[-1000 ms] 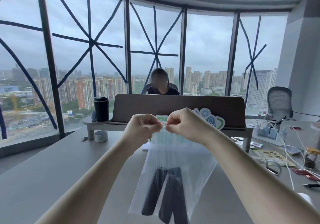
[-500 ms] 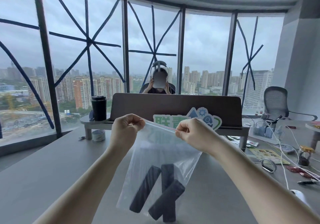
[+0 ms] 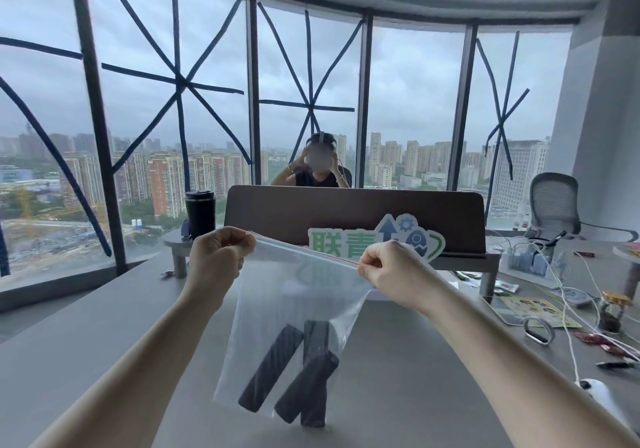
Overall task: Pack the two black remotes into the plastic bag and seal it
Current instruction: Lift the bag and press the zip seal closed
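Observation:
A clear plastic bag hangs above the grey table, stretched between my two hands. My left hand pinches the top left corner of its zip strip. My right hand pinches the top right end, where a thin red line runs along the strip. Inside, at the bottom, lie black remotes: one leans at the left, another crosses in front of a dark upright piece. The zip strip looks pulled straight and flat between my fingers.
A dark desk divider with a green-and-white sign stands behind the bag; a person sits beyond it. A black tumbler is on a riser at the left. Cables, a jar, leaflets and a white mouse crowd the right side.
My hands, pinched together at the middle of the bag's top a second ago, have slid apart to its two corners. The bag has swung and the remotes inside have tilted.

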A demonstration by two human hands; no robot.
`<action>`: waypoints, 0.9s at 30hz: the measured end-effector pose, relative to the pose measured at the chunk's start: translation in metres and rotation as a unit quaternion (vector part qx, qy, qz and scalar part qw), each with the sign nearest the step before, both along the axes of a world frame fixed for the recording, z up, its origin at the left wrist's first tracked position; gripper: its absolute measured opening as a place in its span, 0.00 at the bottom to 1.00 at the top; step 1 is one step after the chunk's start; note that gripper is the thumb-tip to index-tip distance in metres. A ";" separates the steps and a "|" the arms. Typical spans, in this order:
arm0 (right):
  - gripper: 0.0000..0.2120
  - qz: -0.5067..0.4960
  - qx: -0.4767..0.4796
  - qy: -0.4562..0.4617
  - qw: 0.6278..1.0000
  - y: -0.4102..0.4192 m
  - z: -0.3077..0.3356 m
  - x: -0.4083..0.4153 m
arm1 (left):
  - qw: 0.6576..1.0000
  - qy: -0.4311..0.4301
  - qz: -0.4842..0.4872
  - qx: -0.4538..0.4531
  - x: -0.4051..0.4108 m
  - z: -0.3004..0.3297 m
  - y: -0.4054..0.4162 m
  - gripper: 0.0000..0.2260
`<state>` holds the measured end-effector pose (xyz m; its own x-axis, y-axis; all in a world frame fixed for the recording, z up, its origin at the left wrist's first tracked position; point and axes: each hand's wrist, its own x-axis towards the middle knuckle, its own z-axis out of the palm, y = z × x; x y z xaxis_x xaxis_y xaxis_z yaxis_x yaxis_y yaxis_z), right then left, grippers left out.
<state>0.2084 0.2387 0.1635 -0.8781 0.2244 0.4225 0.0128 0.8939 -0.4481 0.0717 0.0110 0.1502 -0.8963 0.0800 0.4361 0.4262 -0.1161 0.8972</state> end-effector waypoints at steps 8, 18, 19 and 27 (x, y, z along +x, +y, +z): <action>0.17 -0.038 0.069 0.088 0.993 -0.026 0.016 -0.002 | 0.999 0.003 0.011 0.033 -0.010 0.003 -0.020 0.05; 0.14 -0.025 -0.058 0.089 0.994 -0.031 -0.012 -0.115 | 0.997 -0.071 0.037 0.002 -0.083 -0.021 -0.032 0.09; 0.13 -0.029 -0.072 0.086 0.993 -0.032 -0.013 -0.135 | 0.996 -0.080 0.037 0.008 -0.097 -0.020 -0.032 0.09; 0.09 0.022 -0.107 0.160 0.981 -0.064 -0.006 -0.212 | 0.991 -0.081 0.049 0.095 -0.184 -0.016 -0.064 0.09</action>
